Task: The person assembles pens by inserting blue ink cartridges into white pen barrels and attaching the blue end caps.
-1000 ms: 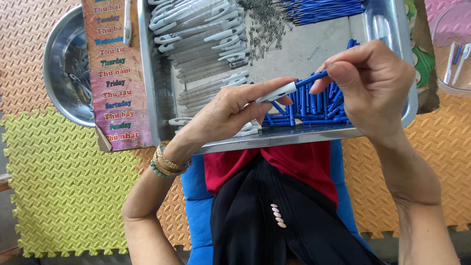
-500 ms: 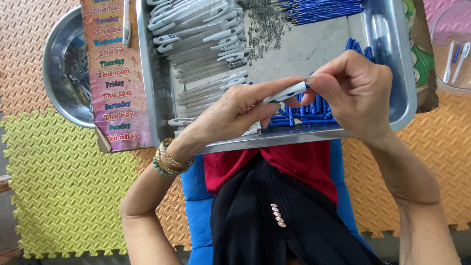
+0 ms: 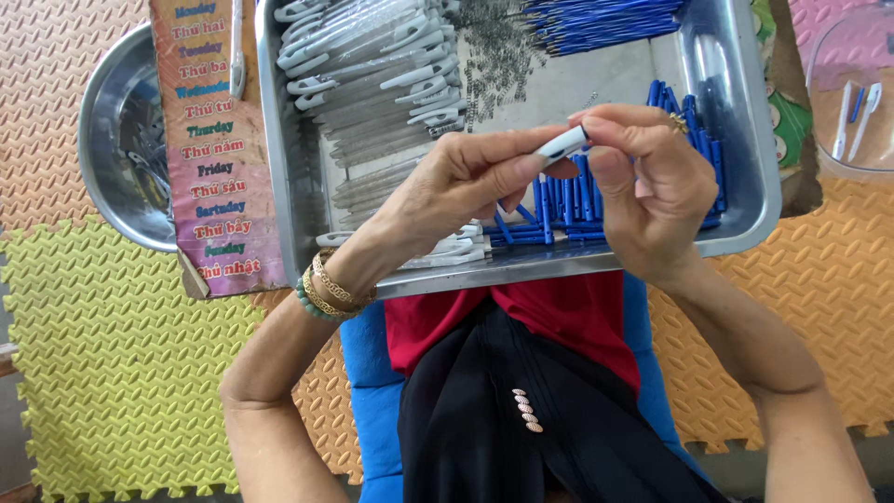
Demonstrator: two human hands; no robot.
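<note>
1. Right now the left hand (image 3: 456,186) pinches a white pen barrel (image 3: 562,145) between thumb and fingertips.
2. Meanwhile the right hand (image 3: 647,177) closes its grip on the same barrel's far end.
3. Both hover over a steel tray (image 3: 745,224), above a heap of blue pen parts (image 3: 568,210).
4. White barrels (image 3: 372,56) fill the tray's left side.

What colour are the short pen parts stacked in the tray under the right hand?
Blue, clearest in the head view.
</note>
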